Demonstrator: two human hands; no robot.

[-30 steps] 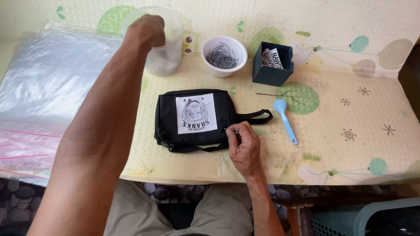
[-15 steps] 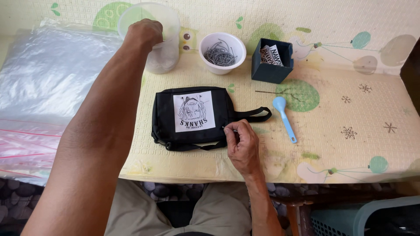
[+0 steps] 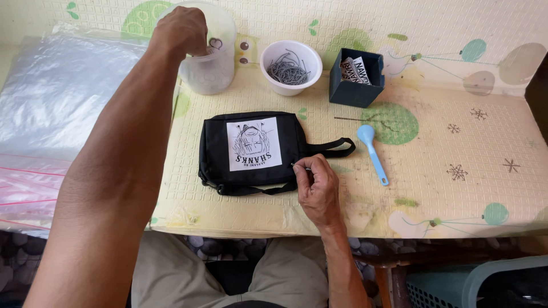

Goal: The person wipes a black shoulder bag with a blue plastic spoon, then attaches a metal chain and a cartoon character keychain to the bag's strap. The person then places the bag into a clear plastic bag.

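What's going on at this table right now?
A person sits at a table covered with a patterned mat. Their left hand reaches into a clear plastic tub at the back. Their right hand pinches something small at the right edge of a black pouch lying flat in front of them. Nearby are a white bowl of small metal pieces, a dark blue box of printed cards, a light blue spoon, and a stack of clear plastic bags on the left.

A home packing bench: patterned table mat (image 3: 456,142), stacked plastic bags (image 3: 51,97), bowl of chains (image 3: 290,65).
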